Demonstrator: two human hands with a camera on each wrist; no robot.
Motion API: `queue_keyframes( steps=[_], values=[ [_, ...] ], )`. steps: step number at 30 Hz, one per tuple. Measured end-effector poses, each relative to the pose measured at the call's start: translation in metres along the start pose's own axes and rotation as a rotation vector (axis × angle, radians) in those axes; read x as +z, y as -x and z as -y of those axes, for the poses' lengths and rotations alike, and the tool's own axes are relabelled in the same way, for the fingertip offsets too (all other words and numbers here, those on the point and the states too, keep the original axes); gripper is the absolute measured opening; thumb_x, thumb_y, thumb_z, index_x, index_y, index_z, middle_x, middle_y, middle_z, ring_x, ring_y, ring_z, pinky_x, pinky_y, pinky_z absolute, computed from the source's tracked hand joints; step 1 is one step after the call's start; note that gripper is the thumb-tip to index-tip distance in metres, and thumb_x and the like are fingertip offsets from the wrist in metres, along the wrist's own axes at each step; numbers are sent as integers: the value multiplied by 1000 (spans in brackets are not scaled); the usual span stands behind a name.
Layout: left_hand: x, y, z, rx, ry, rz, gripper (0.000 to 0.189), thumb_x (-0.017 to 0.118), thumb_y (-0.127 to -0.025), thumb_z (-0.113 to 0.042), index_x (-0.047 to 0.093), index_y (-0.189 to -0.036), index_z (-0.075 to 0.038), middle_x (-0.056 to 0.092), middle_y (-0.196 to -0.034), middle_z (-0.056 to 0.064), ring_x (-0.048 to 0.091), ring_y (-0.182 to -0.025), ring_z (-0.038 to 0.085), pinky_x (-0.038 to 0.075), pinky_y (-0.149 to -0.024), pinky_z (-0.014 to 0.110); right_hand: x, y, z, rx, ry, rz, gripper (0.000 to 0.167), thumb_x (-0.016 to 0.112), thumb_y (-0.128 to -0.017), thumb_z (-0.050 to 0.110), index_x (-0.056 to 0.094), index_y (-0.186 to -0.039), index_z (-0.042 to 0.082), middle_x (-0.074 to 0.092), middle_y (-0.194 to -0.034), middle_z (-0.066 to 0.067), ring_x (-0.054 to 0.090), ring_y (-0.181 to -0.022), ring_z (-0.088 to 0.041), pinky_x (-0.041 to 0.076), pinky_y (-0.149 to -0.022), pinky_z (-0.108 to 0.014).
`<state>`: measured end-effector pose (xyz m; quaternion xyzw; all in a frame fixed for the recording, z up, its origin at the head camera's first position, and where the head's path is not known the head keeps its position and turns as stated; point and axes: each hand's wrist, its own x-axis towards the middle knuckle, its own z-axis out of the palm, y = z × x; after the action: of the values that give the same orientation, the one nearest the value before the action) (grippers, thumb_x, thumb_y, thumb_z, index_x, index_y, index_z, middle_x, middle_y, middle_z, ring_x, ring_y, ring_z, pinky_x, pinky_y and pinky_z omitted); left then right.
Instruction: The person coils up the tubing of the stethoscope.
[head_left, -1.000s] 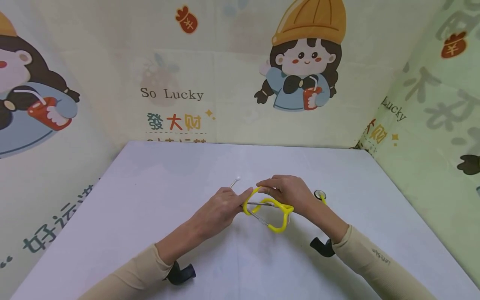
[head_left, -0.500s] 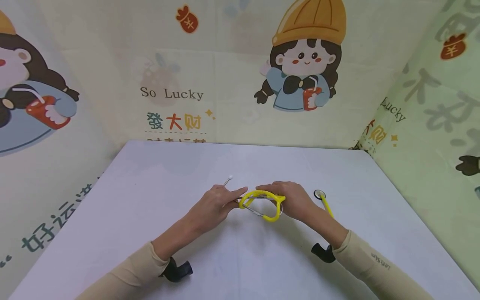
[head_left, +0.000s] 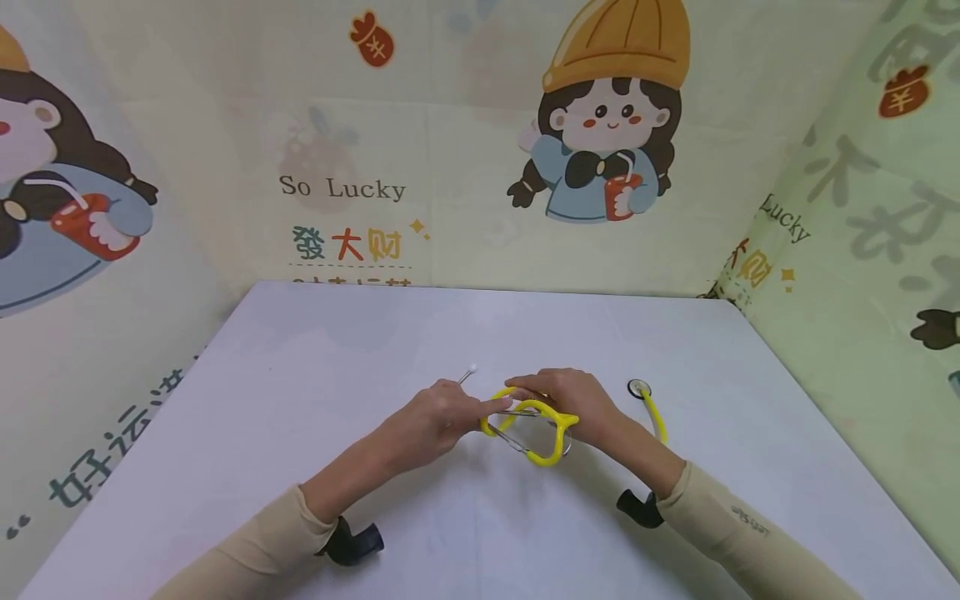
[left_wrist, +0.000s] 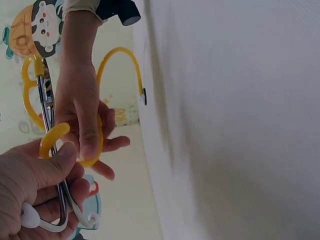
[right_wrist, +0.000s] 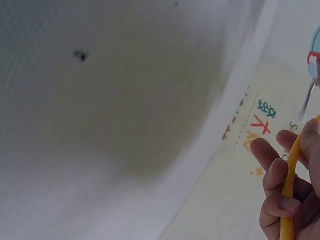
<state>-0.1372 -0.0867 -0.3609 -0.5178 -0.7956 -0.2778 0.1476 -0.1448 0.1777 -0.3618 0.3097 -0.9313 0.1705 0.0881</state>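
Both hands hold a stethoscope with yellow tubing [head_left: 547, 461] above the table. My left hand [head_left: 438, 423] grips its two metal ear tubes [left_wrist: 62, 204] near the white ear tips [left_wrist: 30, 216]. In the left wrist view, the left thumb presses by a turn of yellow tube [left_wrist: 54, 134] that crosses the metal. My right hand [head_left: 573, 406] holds the tubing close beside the left fingertips; in the right wrist view, the yellow tube [right_wrist: 290, 182] runs through its curled fingers. Beyond the right wrist, the round chest piece [head_left: 639, 389] is at the tubing's far end.
A white table [head_left: 337, 350] spreads beneath the hands, with printed cloth [head_left: 465, 150] rising behind it and at both sides. Black wrist mounts [head_left: 354, 543] protrude under both sleeves.
The right hand has drawn the yellow tubing around the metal ear tubes and come down slightly. The left thumb now reaches over the turn. More tubing shows by the chest piece.
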Motion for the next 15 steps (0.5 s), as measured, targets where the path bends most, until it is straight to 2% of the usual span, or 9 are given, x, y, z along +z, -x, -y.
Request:
queue_keyframes(
  steps=[2,7,10,13,15],
  values=[
    [0,-1,-1,-23,10,3,45,81,-86,-6,72,-130,-9,80,-100,-3,62,-77,11,51,-78,31,0,0,1,15,6,13,31,69,-99,25,74,-128,17,77,-99,0,69,-82,-17,53,-68,-28],
    [-2,1,-4,-162,20,17,50,80,-87,-5,67,-135,-6,76,-91,-3,56,-76,11,49,-78,28,1,1,2,44,16,25,38,77,-92,15,73,-129,18,77,-101,0,70,-84,-19,54,-68,-31],
    [-3,1,-5,-206,50,17,51,80,-86,-3,66,-135,-5,76,-91,-2,55,-75,10,50,-78,28,3,2,2,42,14,19,42,79,-89,9,73,-129,18,77,-103,-1,70,-84,-19,54,-67,-30],
    [-3,0,-3,-231,104,-16,49,79,-87,-2,67,-134,-3,78,-93,0,53,-71,7,48,-72,26,8,3,2,29,35,-25,29,79,-90,14,76,-119,14,75,-89,1,64,-70,-14,50,-61,-25],
    [-4,0,-1,-256,145,-40,48,79,-87,-1,67,-133,-2,79,-95,2,52,-69,5,44,-65,22,11,3,2,35,53,-51,19,77,-93,21,78,-109,12,69,-73,3,55,-58,-10,45,-55,-22]
  ],
)
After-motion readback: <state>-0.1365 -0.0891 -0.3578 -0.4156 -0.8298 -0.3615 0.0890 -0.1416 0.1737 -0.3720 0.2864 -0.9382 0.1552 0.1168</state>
